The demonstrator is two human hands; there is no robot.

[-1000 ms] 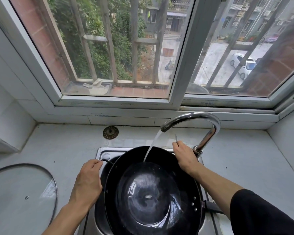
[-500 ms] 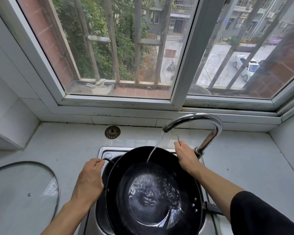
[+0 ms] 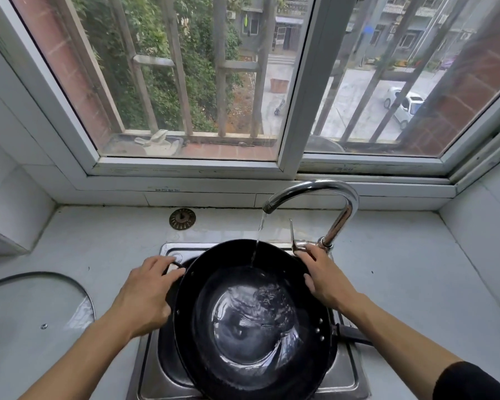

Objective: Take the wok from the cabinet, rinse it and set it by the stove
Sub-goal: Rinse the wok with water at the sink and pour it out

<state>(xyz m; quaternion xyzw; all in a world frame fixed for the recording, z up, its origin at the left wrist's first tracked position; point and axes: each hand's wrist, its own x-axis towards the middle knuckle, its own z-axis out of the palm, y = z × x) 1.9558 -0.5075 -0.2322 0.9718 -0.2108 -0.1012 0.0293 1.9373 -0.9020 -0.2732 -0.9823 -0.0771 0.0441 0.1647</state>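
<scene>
Wok (image 3: 254, 321), round, black and glossy, sits in the steel sink (image 3: 350, 379) at 6 o'clock of the head view, its rim higher than the sink edge. Shallow water lies in its bottom and shines with ripples. Small rivets show on the inner wall at 4 o'clock, where a dark straight handle (image 3: 351, 334) leaves the wok.

The left hand (image 3: 145, 295) is at 9 o'clock of the wok, fingers curled around a thin wire loop handle (image 3: 175, 265) on the rim, so it is grasping it. The right hand (image 3: 325, 280) is at 2 o'clock of the wok, just beside the rim; its fingertips reach the small metal lever (image 3: 293, 238) at the tap base, but I cannot tell if it really grips it.

The tap (image 3: 326, 194) is a curved chrome pipe, and a thin stream of water (image 3: 257, 241) falls from it into the wok.

On the pale, smooth counter (image 3: 401, 269), a round brass-coloured sink strainer (image 3: 182, 219) lies at 11 o'clock, and a glass lid (image 3: 38, 310) with a dark rim lies flat at 8 o'clock. Behind is a white-framed window (image 3: 295, 116) with bars.
</scene>
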